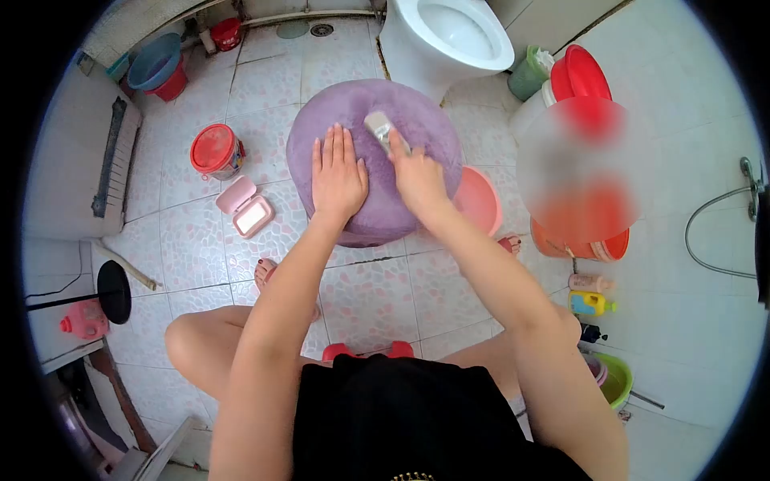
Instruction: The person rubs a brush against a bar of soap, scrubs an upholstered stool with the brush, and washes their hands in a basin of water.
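A round purple plush stool [401, 188] stands on the tiled floor in front of me. My left hand [338, 178] lies flat on the left part of its top, fingers stretched out. My right hand [419, 178] is wrapped round a pale scrubbing brush [379, 128], held against the plush near the middle of the top. The brush's underside is hidden. Partly behind the stool's right side is a pink basin [484, 200]. To the left, a pink soap box [253, 216] lies with its lid up and a white bar of soap inside.
A red-lidded bucket [214, 148] stands left of the stool. Behind it is a white toilet [449, 40]. Along the right wall are an orange-red bucket [605, 247], bottles [588, 303] and a green basin [618, 381]. Stacked basins [156, 64] sit at the back left.
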`<state>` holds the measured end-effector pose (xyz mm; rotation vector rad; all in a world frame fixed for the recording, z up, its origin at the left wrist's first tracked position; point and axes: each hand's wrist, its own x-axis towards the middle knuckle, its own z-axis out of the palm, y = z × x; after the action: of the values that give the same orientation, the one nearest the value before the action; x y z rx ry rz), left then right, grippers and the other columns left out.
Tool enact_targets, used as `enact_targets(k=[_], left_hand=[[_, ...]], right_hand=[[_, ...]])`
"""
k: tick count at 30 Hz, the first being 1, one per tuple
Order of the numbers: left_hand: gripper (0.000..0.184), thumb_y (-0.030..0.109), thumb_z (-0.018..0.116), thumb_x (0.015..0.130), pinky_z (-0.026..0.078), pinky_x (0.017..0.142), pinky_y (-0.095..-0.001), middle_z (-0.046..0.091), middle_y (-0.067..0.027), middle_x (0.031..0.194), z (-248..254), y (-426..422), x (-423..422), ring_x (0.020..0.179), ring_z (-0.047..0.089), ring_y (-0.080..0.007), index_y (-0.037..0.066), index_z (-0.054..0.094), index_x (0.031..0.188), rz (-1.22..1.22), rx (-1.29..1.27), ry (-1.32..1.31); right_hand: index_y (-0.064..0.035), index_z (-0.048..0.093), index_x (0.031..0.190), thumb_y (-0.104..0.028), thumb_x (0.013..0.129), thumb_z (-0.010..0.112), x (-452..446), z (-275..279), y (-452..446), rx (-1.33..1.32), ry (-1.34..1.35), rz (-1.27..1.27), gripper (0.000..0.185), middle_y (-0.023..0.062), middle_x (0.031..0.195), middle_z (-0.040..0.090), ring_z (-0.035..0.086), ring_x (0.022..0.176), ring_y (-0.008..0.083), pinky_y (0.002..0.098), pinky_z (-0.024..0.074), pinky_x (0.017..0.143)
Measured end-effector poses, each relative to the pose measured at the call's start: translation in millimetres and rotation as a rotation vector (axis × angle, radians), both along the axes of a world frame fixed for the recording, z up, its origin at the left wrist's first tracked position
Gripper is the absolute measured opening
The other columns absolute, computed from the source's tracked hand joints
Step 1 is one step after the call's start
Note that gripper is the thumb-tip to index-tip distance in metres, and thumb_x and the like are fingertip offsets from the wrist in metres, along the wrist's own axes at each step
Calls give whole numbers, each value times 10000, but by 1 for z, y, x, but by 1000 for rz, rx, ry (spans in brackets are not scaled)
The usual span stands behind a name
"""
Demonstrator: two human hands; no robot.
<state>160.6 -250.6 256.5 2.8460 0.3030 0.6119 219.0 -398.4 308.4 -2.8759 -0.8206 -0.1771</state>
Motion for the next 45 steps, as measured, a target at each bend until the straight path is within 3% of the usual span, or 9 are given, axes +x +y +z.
enact_targets(k=[6,9,13,18,24,29,33,39,45], left_hand=[[603,263,438,977,140,1234,-467,327,-197,1576,6,-9,0,1488,268,-298,-52,356,1484,-21,-43,1],[609,260,439,971,136,1235,-468,322,-199,1578,8,-14,-1,1489,265,-298,-51,352,1487,-27,-46,6],[640,280,461,963,126,1237,-474,310,-200,1586,6,-15,0,1496,248,-298,-61,343,1491,-15,-33,26],[649,287,460,963,118,1238,-475,303,-196,1591,1,-11,1,1500,235,-299,-65,333,1494,39,-27,35],[650,281,463,960,119,1238,-475,298,-201,1591,3,-16,0,1499,233,-307,-71,333,1491,12,-70,18],[634,263,465,955,137,1231,-481,312,-209,1581,5,-26,-1,1490,254,-322,-69,348,1482,5,-83,-2],[638,269,466,952,135,1231,-486,317,-217,1577,5,-24,0,1490,251,-326,-75,353,1478,16,-63,11],[649,284,469,948,121,1236,-485,314,-220,1577,-1,-15,1,1493,244,-322,-86,361,1471,41,-26,18],[657,291,471,943,121,1237,-480,313,-218,1579,1,-16,1,1491,248,-322,-92,364,1467,18,-50,-3]], right_hand=[[-191,416,1496,-191,1001,473,-26,20,-63,-127,42,124,498,233,928,635,668,628,386,524,538,591],[-206,451,1473,-269,1014,505,30,-2,-47,-93,-68,-6,466,247,934,657,682,719,417,549,528,614],[-94,433,1463,-222,1005,472,93,-10,15,41,21,-114,477,263,946,659,684,722,432,539,543,645],[-111,440,1464,-245,1008,486,49,-9,32,43,-4,0,477,250,909,653,682,702,417,518,552,625],[-183,447,1469,-251,996,528,-30,12,-58,-78,54,184,485,224,878,654,663,625,399,503,541,549],[-162,497,1429,-230,1001,511,42,7,-69,-79,-82,89,433,239,859,675,678,664,412,529,532,574],[-144,499,1410,-259,1000,511,109,-11,-11,67,-1,-71,426,247,876,682,687,742,429,542,539,655],[-141,524,1389,-293,1001,513,57,-6,33,67,43,13,417,231,887,685,692,746,413,526,547,653],[-251,484,1461,-292,983,567,-15,3,-51,48,50,224,486,175,838,652,650,655,406,506,529,595]])
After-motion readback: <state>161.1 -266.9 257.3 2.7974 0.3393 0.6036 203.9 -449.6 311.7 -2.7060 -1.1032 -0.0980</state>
